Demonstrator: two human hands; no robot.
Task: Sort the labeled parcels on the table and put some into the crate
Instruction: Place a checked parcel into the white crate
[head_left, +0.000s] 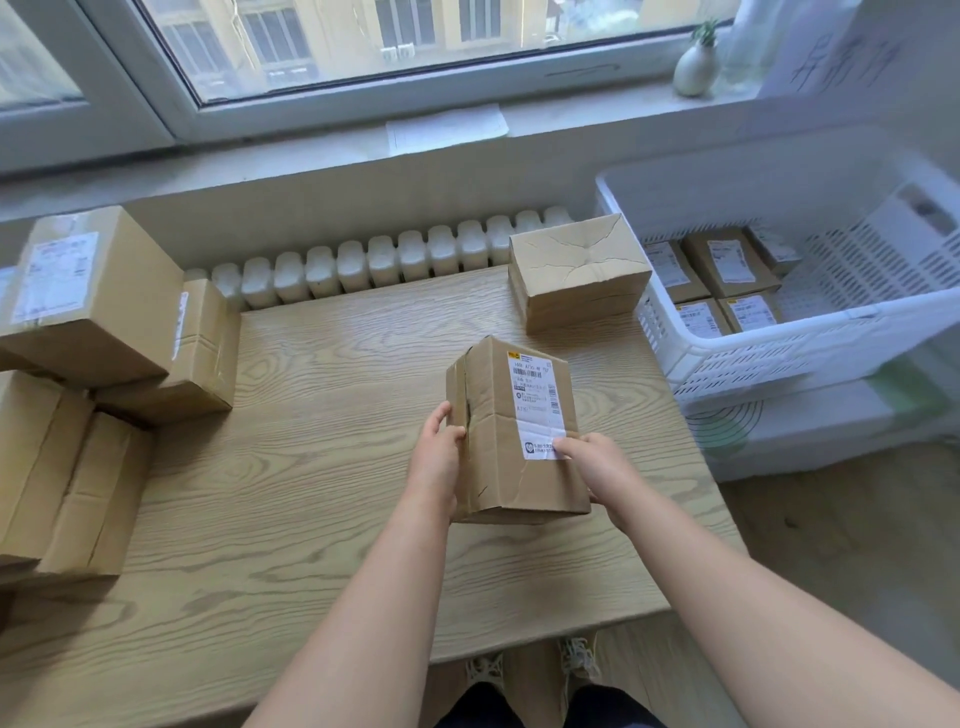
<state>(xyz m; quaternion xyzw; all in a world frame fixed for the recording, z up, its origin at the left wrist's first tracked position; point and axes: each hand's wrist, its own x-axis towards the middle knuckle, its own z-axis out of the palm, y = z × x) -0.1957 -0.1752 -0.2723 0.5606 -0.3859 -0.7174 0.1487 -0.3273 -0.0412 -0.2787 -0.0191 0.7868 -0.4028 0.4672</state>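
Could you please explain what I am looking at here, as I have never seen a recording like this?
There is no machine here: a person wears a camera on the head, which looks down at their own hands. The left hand and right hand grip one cardboard parcel from both sides, its white label facing the camera. Below it is a wooden table. A stack of parcels sits at its left, and a lone box sits at its far right corner. Beside the table stands a white crate already holding several labeled parcels.
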